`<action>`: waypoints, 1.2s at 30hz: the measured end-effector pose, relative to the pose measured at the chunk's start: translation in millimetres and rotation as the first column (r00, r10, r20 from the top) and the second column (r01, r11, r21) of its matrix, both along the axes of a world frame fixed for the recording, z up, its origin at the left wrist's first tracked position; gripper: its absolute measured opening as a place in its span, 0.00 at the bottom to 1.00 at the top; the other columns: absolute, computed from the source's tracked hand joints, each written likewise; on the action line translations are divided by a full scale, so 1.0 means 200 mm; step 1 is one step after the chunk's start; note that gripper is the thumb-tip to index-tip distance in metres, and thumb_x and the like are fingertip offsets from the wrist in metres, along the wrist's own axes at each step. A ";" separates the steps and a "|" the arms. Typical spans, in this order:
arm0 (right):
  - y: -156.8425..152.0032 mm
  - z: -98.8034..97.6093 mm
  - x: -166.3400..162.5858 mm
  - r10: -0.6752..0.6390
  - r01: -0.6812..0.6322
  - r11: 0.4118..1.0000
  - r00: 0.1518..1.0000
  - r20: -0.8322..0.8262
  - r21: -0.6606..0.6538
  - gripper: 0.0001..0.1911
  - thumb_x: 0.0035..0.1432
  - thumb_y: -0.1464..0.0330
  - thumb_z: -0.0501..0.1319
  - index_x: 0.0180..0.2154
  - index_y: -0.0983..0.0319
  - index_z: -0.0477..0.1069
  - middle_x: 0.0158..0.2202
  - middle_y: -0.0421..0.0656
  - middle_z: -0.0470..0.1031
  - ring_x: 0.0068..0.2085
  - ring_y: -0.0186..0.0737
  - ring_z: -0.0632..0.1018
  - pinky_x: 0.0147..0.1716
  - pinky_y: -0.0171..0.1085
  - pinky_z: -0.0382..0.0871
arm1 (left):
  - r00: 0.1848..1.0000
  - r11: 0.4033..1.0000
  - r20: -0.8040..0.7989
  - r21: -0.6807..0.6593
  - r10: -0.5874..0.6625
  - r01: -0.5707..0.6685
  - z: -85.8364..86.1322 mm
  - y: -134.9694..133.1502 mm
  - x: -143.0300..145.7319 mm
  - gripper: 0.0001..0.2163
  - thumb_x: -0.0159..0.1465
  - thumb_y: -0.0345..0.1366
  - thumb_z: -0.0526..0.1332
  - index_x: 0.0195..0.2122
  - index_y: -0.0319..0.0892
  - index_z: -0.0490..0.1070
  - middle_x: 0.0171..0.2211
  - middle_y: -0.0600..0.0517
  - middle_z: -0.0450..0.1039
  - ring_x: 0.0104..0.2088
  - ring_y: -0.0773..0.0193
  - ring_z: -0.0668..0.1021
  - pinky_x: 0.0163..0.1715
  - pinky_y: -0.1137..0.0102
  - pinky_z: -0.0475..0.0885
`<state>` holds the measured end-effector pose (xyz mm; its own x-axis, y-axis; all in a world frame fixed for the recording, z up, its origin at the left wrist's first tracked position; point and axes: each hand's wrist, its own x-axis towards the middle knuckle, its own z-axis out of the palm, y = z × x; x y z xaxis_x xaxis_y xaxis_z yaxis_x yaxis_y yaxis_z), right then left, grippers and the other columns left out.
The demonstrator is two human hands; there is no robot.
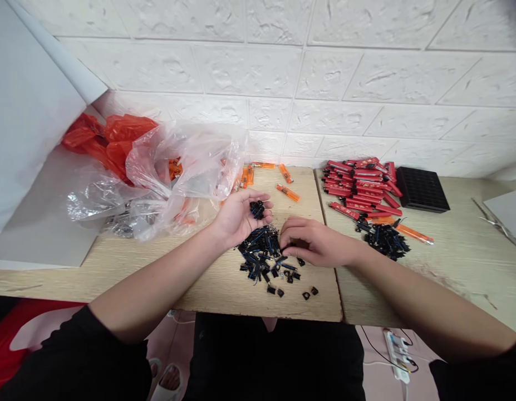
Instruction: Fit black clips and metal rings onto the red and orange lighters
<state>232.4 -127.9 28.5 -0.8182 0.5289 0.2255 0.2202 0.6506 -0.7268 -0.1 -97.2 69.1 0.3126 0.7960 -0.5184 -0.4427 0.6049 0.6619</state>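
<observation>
Sleeves [82,359] are lying behind; left grip [239,218] is cupping parts [256,210], likely preventing spills; right grip [318,240] is resting curled beside the pile [258,248], pinching what I cannot tell.

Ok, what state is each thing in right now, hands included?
Left hand: half-curled, holding black parts
Right hand: fingers curled at the middle pile; grip hidden
Middle pile: loose, spread out
Right pile: heaped
Red pieces: stacked in a jumble
Orange pieces: some scattered loose
Clear bag: crumpled
Red bag: crumpled
Black tray: lying flat
Power strip: plugs in
</observation>
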 end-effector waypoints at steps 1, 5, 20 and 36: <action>0.00 0.00 0.00 -0.013 0.013 1.000 1.000 -0.004 -0.003 0.07 0.75 0.67 0.63 0.44 0.63 0.78 0.42 0.49 0.79 0.43 0.42 0.77 0.46 0.42 0.75 | 1.000 1.000 0.007 0.001 -0.008 0.008 0.00 0.00 0.00 0.05 0.65 0.31 0.62 0.36 0.34 0.74 0.31 0.43 0.75 0.27 0.64 0.76 0.28 0.71 0.77; -0.01 0.01 -0.01 -0.103 0.110 0.992 0.988 -0.118 0.057 0.05 0.74 0.67 0.65 0.45 0.61 0.77 0.42 0.48 0.79 0.44 0.42 0.78 0.45 0.42 0.76 | 0.995 0.996 0.054 -0.001 -0.085 0.085 0.00 -0.02 0.01 0.07 0.67 0.33 0.62 0.36 0.35 0.75 0.32 0.43 0.76 0.29 0.63 0.77 0.32 0.68 0.79; 0.01 0.04 0.02 -0.252 0.270 0.953 0.958 -0.134 0.140 0.02 0.70 0.70 0.64 0.44 0.60 0.75 0.40 0.46 0.78 0.40 0.41 0.77 0.42 0.42 0.74 | 0.996 0.994 -0.018 0.071 -0.084 0.085 -0.01 -0.04 0.03 0.05 0.65 0.30 0.64 0.32 0.36 0.75 0.29 0.48 0.72 0.27 0.67 0.74 0.29 0.72 0.74; 0.09 0.10 0.19 -0.157 0.150 0.986 0.981 0.112 0.069 0.11 0.52 0.77 0.63 0.39 0.61 0.72 0.38 0.42 0.74 0.38 0.38 0.73 0.40 0.38 0.68 | 0.998 0.995 -0.063 0.099 -0.012 0.018 -0.01 -0.01 0.00 0.05 0.61 0.30 0.65 0.29 0.37 0.72 0.29 0.49 0.70 0.27 0.67 0.72 0.27 0.72 0.71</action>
